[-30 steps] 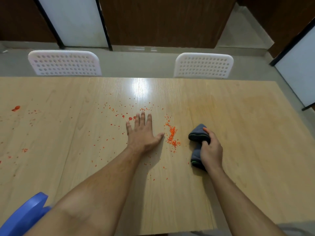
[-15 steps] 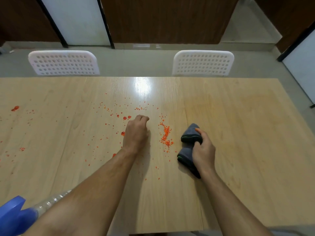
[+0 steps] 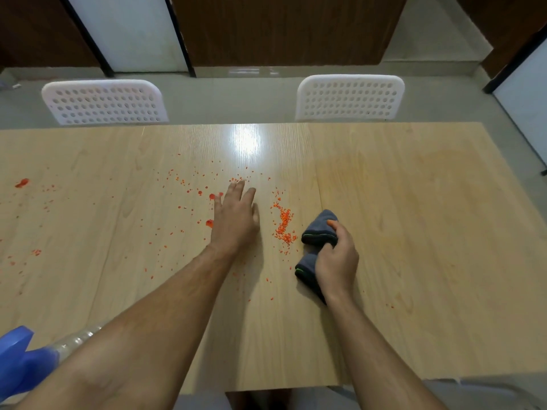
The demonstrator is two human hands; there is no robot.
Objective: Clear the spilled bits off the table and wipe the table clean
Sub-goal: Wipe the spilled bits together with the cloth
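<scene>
Head view: bare table (image 3: 414,232) right of cloth (image 3: 318,232).

1. The left forearm (image 3: 165,315) reached from the lower left corner diagonally toward the middle, bare, with its inner side turned partly up.
2. The left hand (image 3: 236,216) lay palm down, flat and spread open, fingers extended forward and held close together, the thumb set out to the right.
3. The right forearm (image 3: 376,350) came up from the lower right edge, bare, angled toward the left.
4. The right hand (image 3: 336,260) was curled closed on a grey cloth (image 3: 318,230), knuckles up, the index finger stretched forward over the top fold.
5. The two hands sat near each other, apart, not touching.
</scene>
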